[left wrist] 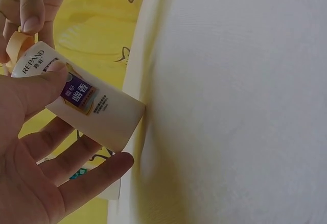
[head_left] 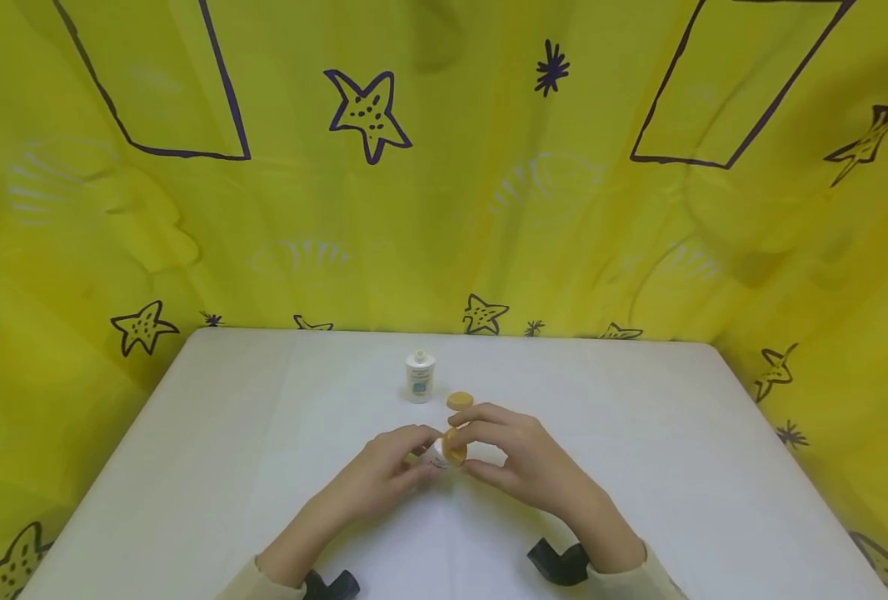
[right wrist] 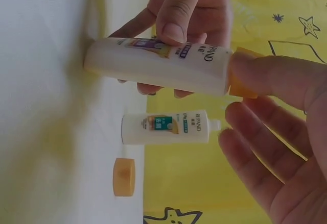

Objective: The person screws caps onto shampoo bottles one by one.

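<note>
There's a curtain (head_left: 444, 217) hanging behind the table (head_left: 189, 433) and round both its sides. Toward the back, near the middle, the far bottle (head_left: 419, 379) stands on the tabletop, and the loose cap (head_left: 460, 401) lies to its right, a little nearer the person. In front of those two, the near bottle (head_left: 438, 454) is between the left hand (head_left: 387, 467), round its body, and the right hand (head_left: 515, 458), at the upper cap (head_left: 455, 451) on its top end. The loose cap sits just beyond the right hand's fingers.

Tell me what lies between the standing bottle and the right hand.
A loose orange cap lies between the standing bottle and right hand in the head view.
</note>
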Available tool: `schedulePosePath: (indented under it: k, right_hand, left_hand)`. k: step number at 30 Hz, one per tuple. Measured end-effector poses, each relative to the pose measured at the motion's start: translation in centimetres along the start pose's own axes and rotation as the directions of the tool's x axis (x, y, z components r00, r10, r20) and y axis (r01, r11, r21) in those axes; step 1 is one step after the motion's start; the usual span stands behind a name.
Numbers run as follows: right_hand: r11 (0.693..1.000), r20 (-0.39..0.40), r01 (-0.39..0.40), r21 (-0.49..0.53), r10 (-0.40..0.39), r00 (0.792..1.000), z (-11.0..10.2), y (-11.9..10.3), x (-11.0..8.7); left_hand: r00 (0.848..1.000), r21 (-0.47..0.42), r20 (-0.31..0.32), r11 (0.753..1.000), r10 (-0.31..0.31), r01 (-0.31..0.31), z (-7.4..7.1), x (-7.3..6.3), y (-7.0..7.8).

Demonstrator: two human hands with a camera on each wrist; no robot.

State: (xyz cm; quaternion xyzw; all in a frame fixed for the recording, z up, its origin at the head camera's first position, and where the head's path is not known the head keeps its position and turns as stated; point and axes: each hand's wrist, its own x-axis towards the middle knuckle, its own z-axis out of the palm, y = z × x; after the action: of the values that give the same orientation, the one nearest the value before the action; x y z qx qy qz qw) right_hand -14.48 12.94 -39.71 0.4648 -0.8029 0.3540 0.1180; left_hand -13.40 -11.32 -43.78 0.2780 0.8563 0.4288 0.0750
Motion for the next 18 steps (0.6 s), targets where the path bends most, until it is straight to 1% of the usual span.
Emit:
schedulePosePath:
  k: [7, 18]
  right_hand:
    - [1.000, 0.002, 0.018, 0.019, -0.018, 1.000, 0.42, -0.33, 0.38]
    - [0.999, -0.027, 0.027, 0.032, -0.026, 0.999, 0.53, -0.17, 0.13]
  left_hand:
    - [1.000, -0.014, -0.012, 1.000, 0.022, -0.023, -0.06, -0.35, 0.01]
    - [0.999, -0.048, 0.013, 0.998, 0.035, -0.034, 0.11, -0.18, -0.14]
